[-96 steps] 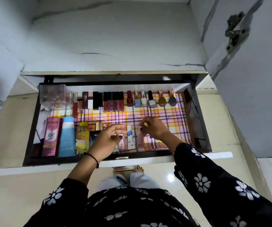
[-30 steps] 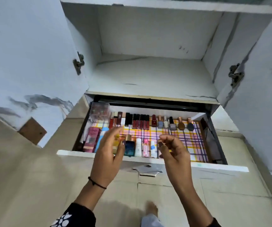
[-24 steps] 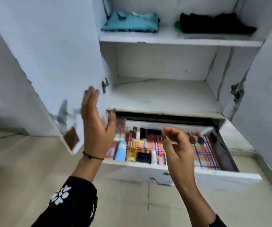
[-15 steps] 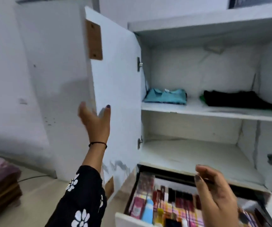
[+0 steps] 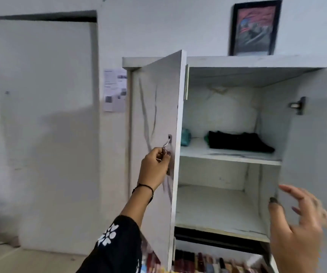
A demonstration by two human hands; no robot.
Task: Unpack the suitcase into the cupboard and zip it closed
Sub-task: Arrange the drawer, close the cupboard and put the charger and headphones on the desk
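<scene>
The left hand [image 5: 154,166] grasps the curved silver metal handle [image 5: 166,143] on the door of the white cupboard [image 5: 237,61], while the right hand [image 5: 296,223], fingers spread and holding nothing, hovers below and right of the folded black garment [image 5: 237,142].

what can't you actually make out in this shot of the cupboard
Head view:
- teal garment on the upper shelf: mostly hidden by the left door.
- door handle: partly covered by the left hand gripping it.
- cosmetics in the drawer: cut off by the bottom edge, labels blurred.
- right hand: motion-blurred; contact with the right door unclear.
- paper sheet: print too small.
- suitcase: out of frame.
</scene>
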